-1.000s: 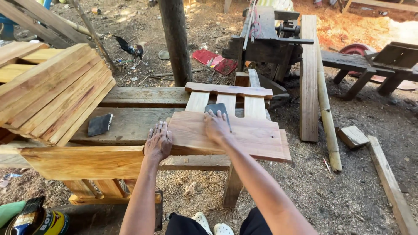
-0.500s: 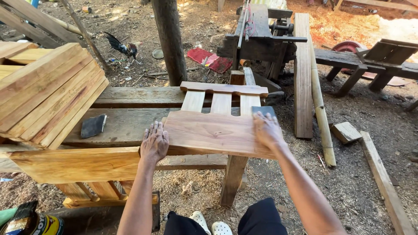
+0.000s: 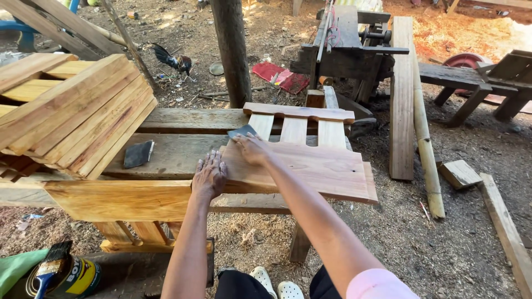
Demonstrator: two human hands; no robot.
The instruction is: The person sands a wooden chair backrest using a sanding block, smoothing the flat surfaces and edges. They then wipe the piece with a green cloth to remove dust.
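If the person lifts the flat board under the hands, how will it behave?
The board looks rigid, so it probably will not bend. It overhangs the bench, so a push may tip it. The left hand pinning it suggests it slides.

The right hand [image 3: 252,148] with the sandpaper piece [image 3: 242,132] under its fingers was carried back across the wooden board [image 3: 310,169]: at one second earlier it was pressed near the board's middle top edge, at half a second earlier it was swept out to the far right end, and now it was brought to the near-left corner at the top edge. The arm was thereby swung across the board, and was laid diagonally over it. The left hand [image 3: 209,176] was shifted only slightly at the left edge.
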